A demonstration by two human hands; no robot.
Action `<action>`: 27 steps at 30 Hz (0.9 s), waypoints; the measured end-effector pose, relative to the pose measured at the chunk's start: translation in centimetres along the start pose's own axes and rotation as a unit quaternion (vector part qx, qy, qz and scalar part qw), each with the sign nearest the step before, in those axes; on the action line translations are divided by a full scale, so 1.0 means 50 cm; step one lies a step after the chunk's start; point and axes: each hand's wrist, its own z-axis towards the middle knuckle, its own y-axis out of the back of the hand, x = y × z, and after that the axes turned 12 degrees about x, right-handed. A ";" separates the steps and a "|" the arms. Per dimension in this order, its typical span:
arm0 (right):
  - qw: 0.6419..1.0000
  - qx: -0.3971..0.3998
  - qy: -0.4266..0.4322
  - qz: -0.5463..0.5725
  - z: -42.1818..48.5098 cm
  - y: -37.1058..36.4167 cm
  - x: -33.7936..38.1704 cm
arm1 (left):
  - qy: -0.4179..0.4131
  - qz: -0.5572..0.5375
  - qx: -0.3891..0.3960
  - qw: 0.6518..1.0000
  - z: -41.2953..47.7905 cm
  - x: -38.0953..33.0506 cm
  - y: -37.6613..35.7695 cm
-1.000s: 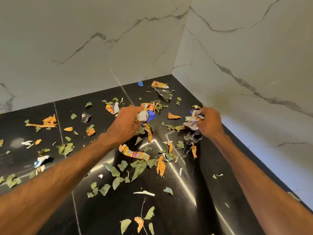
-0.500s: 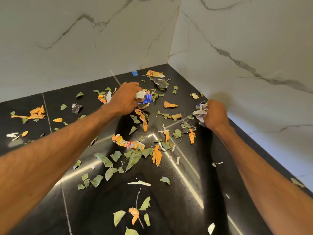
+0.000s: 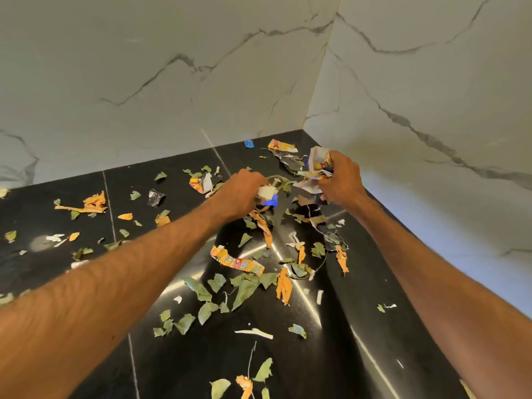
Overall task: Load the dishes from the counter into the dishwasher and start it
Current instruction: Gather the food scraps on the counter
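– Fingers [image 3: 256, 182] of the left hand [image 3: 240, 194] are curled tight. They grip a white and blue scrap [image 3: 268, 195].
– And the other hand?
– The right hand [image 3: 341, 182] has its fingers [image 3: 331, 159] bent round a crumpled bunch of wrappers [image 3: 315, 168]. It is closer to the wall corner [image 3: 304, 126] than the left one.
– Do the hands touch?
– No. They are near each other but apart.
– Where is the counter?
– The black counter [image 3: 201, 355] is under both hands. It runs right up into the wall corner, where the two marble walls [image 3: 144, 82] meet.
– What lies on it?
– Lots of torn bits. Green leaf pieces [image 3: 244, 290] and orange strips [image 3: 283, 286] lie all over, from the wall corner out toward the person. A long orange wrapper [image 3: 237, 262] lies flat between the two arms, further from the wall corner than the hands. A small blue scrap [image 3: 249, 144] and another orange wrapper [image 3: 282, 146] lie just beside the wall corner. A shiny silver bit [image 3: 156, 197] is well to the left of it.
– Is that a stem by the left hand?
– Yes, a thin brown stem [image 3: 275, 177] curves just past the knuckles. It may be in the grip too, but the hand hides its end, so I can't tell.
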 end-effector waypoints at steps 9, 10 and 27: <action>0.971 0.165 -0.044 -0.167 0.171 -0.078 0.058 | -0.053 -0.030 -0.058 0.996 -0.033 0.077 0.058; 0.972 0.167 -0.055 -0.156 0.176 -0.083 0.060 | -0.056 -0.033 -0.061 0.996 -0.032 0.082 0.065; 0.995 0.013 -0.075 -0.059 0.097 -0.112 -0.040 | -0.015 -0.030 -0.093 0.995 0.201 0.037 0.048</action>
